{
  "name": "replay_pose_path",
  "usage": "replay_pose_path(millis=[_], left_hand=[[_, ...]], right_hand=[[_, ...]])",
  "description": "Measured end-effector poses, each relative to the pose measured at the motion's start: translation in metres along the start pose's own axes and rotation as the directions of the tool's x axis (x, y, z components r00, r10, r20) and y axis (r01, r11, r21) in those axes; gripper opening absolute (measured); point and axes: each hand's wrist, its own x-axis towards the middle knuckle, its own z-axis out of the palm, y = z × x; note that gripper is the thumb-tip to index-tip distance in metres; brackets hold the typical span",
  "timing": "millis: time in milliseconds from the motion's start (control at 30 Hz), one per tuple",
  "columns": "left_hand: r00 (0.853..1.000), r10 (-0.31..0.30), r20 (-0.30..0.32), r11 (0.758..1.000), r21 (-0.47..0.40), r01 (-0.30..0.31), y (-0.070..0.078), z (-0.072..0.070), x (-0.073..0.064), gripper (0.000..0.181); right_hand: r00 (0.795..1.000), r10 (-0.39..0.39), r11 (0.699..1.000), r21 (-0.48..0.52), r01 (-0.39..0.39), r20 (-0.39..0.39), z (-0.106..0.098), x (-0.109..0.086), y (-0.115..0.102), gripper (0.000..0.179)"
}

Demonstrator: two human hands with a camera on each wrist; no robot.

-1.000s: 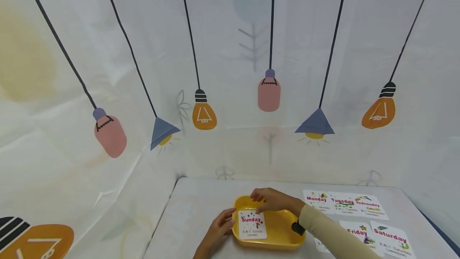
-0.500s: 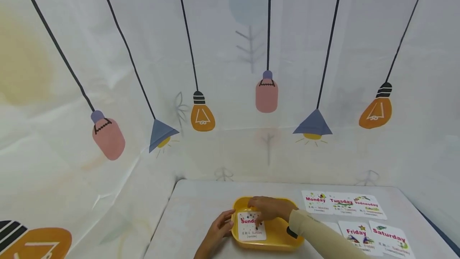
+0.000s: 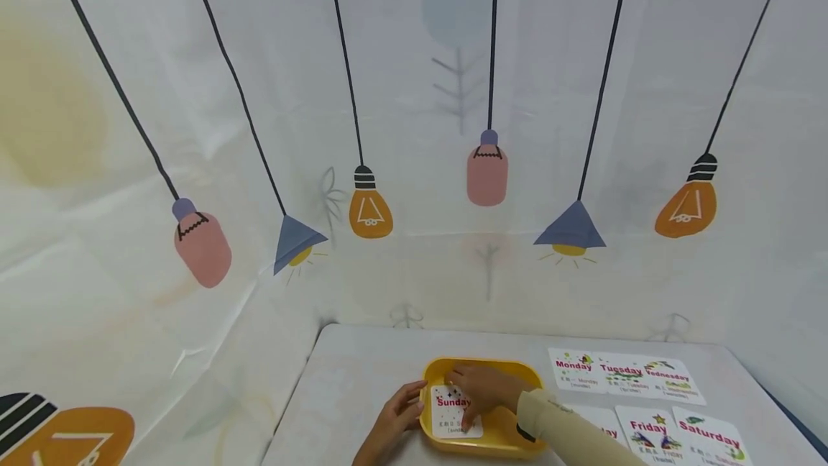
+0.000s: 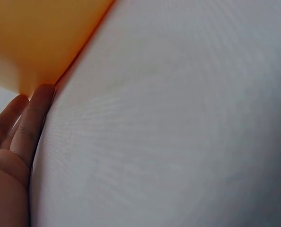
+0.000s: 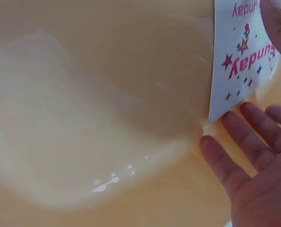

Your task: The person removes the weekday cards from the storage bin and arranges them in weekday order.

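Observation:
A yellow plastic tray [image 3: 498, 436] sits near the front of the white table. Inside its left half lies a white card [image 3: 445, 421] printed "Sunday". My right hand [image 3: 486, 388] reaches over the card, thumb toward its near edge and the other fingers toward its far edge. In the right wrist view, fairly straight fingertips [image 5: 231, 120] are right at one edge of the Sunday card [image 5: 242, 71], and the thumb overlaps the opposite side. My left hand [image 3: 399, 416] rests at the tray's left end. Its extended fingers [image 4: 34, 123] meet the yellow wall in the left wrist view.
Right of the tray, Monday [image 3: 572, 372], Tuesday [image 3: 624, 377] and Wednesday [image 3: 673, 381] cards form a back row. Friday [image 3: 649, 433] and Saturday [image 3: 708, 441] cards lie nearer, beside a card partly behind the right sleeve [image 3: 563, 426]. A wall sheet [image 3: 582, 293] printed with lamps stands behind.
My right hand has lowered into the tray from above, its thumb moving down over the Sunday card toward its near edge. The left hand stays at the tray's left end.

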Motion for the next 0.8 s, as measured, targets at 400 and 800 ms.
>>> replay_pose_path(millis=[400, 800], left_hand=[[0.998, -0.057, -0.021, 0.998, 0.012, 0.057, -0.002, 0.0, 0.002, 0.051], [1.0, 0.002, -0.012, 1.0, 0.031, -0.002, -0.001, 0.001, -0.001, 0.049]], right_hand=[[0.998, 0.058, 0.991, -0.12, -0.057, 0.007, 0.008, 0.003, -0.012, 0.084], [0.998, 0.051, 0.992, -0.116, -0.056, -0.045, 0.01, 0.0, -0.018, 0.087]])
